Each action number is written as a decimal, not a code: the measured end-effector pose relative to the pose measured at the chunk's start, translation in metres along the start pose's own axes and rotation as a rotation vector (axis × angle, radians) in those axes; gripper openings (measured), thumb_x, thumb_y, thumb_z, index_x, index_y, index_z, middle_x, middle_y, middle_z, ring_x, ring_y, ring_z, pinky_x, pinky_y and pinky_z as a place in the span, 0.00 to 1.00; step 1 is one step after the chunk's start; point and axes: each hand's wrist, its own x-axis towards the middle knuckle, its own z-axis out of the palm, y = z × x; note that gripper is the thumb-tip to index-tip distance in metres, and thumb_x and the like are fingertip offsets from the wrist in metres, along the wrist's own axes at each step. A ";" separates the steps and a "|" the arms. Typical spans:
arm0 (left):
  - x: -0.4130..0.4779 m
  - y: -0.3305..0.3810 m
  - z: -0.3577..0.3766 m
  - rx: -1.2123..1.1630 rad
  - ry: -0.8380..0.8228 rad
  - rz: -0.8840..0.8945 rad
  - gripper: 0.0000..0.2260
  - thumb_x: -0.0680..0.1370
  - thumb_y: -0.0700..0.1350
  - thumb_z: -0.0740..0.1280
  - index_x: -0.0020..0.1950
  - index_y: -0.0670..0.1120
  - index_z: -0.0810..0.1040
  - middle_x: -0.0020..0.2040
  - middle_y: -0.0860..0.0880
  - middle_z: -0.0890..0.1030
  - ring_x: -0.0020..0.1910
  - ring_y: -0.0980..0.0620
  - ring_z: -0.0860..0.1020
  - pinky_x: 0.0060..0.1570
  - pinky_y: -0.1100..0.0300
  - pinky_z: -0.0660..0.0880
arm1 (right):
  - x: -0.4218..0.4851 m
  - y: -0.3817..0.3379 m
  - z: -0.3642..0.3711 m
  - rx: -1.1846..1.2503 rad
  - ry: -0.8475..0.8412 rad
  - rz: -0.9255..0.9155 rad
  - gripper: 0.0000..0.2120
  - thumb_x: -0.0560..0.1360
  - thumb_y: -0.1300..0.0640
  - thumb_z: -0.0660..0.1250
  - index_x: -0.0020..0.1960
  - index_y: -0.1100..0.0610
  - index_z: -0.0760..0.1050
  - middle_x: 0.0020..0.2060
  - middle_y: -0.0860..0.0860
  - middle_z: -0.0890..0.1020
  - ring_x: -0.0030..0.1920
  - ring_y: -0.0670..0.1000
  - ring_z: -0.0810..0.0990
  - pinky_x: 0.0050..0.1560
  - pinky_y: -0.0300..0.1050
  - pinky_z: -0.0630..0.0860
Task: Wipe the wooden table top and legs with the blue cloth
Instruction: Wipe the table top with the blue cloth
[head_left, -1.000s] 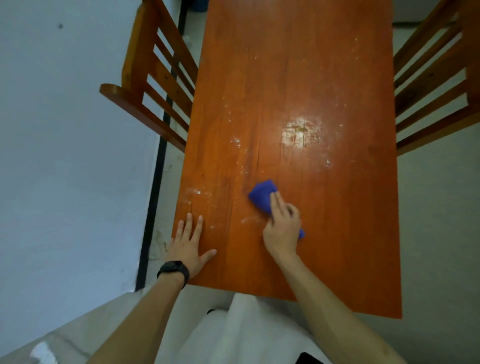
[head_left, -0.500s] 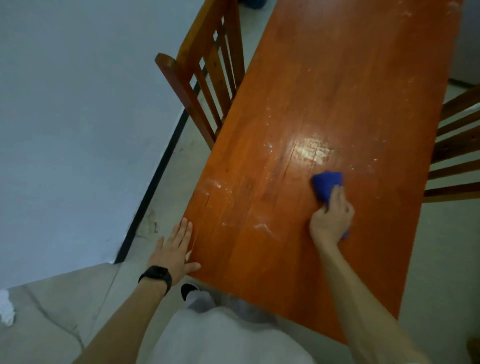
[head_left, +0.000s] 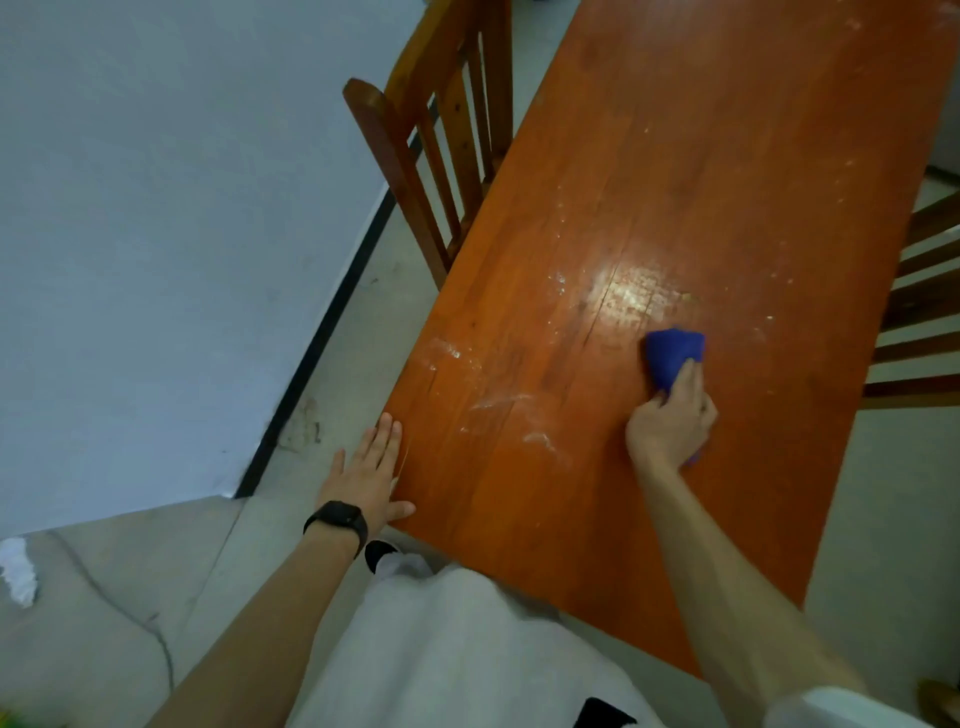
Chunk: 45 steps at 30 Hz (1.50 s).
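Right hand (head_left: 670, 423) swept blue cloth (head_left: 674, 353) rightward; left hand (head_left: 366, 475) slipped to table (head_left: 675, 156) edge.

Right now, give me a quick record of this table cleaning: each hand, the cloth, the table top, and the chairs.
left hand: flat, fingers straight, at the table's left edge; black watch on the wrist
right hand: grips the blue cloth, pressing it on the table top
blue cloth: bunched, just below the shiny patch
table top: white smears near the left edge
chairs: wooden chair at the left side, another at the right
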 end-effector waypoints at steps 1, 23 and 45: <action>-0.001 -0.001 0.000 -0.001 0.001 -0.005 0.50 0.75 0.64 0.64 0.72 0.49 0.24 0.74 0.50 0.26 0.78 0.49 0.38 0.77 0.43 0.45 | -0.031 -0.011 0.014 0.030 -0.032 -0.086 0.29 0.76 0.62 0.60 0.76 0.54 0.61 0.74 0.49 0.66 0.68 0.57 0.66 0.67 0.53 0.64; 0.005 -0.011 0.012 -0.190 0.044 0.025 0.52 0.74 0.60 0.69 0.76 0.53 0.28 0.74 0.54 0.26 0.77 0.52 0.35 0.75 0.45 0.40 | -0.058 -0.145 0.077 -0.017 -0.683 -0.933 0.26 0.68 0.66 0.60 0.61 0.46 0.78 0.61 0.43 0.79 0.60 0.49 0.71 0.62 0.48 0.62; -0.005 -0.007 0.006 -0.043 0.109 0.040 0.51 0.74 0.66 0.65 0.78 0.47 0.31 0.78 0.49 0.31 0.79 0.48 0.38 0.74 0.39 0.44 | -0.088 -0.068 -0.005 -0.072 -1.034 -0.584 0.27 0.62 0.75 0.55 0.38 0.46 0.82 0.42 0.40 0.83 0.50 0.43 0.79 0.56 0.48 0.78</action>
